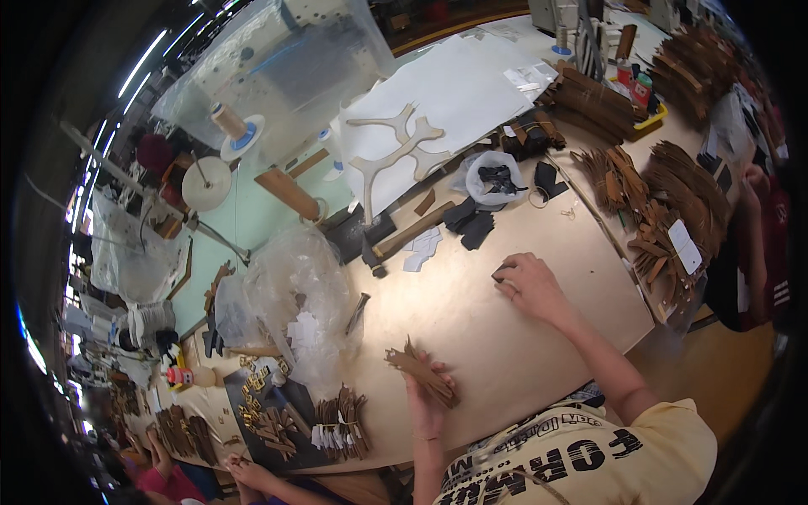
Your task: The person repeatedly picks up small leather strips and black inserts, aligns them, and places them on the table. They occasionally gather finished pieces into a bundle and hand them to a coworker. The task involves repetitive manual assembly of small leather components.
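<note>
My left hand [429, 389] is closed around a bundle of brown strips [411, 364], low over the front of the paper-covered table [488, 337]. Farther right, my right hand [532, 288] rests on the tabletop. Its fingertips pinch a small dark piece [500, 273], mostly covered by the fingers. Beyond that hand lies a loose pile of black cut pieces [471, 224]. A white plastic bag [481, 194] holding more black pieces stands behind the pile. To the left are a hammer [412, 232], white paper pieces [423, 249] and a dark metal tool [358, 313].
Clear plastic bags [295, 269] bulge at the left. Tied strip bundles [341, 425] lie front left, with more brown bundles [686, 189] at the right. A cut-out template [404, 147] lies on white sheets behind. Other people's hands [244, 471] show lower left; another person [757, 244] is at right.
</note>
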